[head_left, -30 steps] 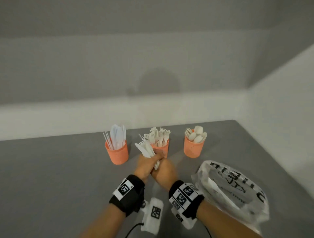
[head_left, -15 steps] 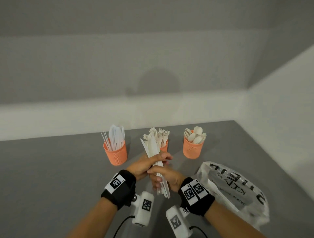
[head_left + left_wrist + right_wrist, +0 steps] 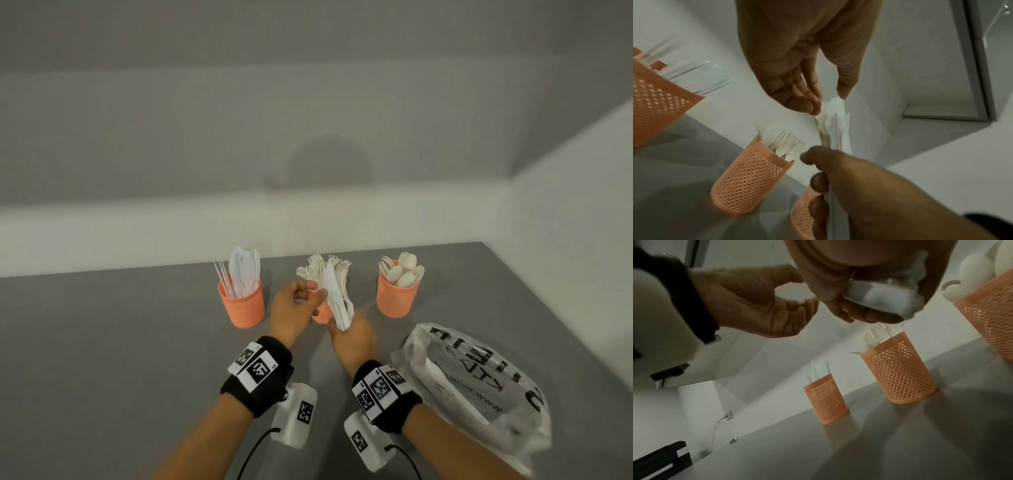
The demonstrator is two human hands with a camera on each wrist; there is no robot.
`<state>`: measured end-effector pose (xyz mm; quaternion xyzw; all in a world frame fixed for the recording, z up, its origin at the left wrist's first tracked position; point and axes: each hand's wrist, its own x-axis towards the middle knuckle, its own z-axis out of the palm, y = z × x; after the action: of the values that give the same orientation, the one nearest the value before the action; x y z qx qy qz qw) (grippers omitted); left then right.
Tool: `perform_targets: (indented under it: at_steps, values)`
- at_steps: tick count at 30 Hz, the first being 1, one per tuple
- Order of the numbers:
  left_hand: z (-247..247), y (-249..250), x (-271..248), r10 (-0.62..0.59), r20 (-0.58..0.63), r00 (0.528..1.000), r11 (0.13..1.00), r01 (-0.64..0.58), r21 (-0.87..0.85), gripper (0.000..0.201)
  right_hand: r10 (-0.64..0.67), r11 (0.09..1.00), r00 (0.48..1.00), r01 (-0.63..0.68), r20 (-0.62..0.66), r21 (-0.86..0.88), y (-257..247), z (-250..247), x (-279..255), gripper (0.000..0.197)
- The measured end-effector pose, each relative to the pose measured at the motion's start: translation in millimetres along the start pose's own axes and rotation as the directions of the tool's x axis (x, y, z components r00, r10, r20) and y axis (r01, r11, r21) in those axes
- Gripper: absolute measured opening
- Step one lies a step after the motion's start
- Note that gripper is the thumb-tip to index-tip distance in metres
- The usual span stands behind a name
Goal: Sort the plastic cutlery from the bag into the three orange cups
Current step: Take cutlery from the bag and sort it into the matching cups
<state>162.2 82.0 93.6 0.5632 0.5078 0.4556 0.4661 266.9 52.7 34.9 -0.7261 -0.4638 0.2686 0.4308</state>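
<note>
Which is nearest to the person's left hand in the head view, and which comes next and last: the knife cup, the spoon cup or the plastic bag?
Measured from the left hand:
1. The knife cup, just to its left.
2. The spoon cup, to its right, past the bundle of cutlery held by the right hand.
3. The plastic bag, lower right on the table.

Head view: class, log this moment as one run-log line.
right hand: holds fork bundle | left hand: pinches its top | middle cup: behind
</note>
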Motion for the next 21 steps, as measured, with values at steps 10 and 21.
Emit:
perform_targets:
  at_steps: [10,21]
  values:
    - [34.9,-8.0,1.7,-0.033,-0.033,0.999,0.971,0.039,0.234,0.025,0.035,0.999,0.999,-0.035,-0.004,-0.038,4.8,7.3,0.9,0.04]
    - [33.6,-3.7,13.4,-0.074,-0.023,0.997,0.968,0.077,0.24,0.026,-0.011,0.992,0.985,-0.011,0.17,0.127,9.0,0.8,12.1,0.032]
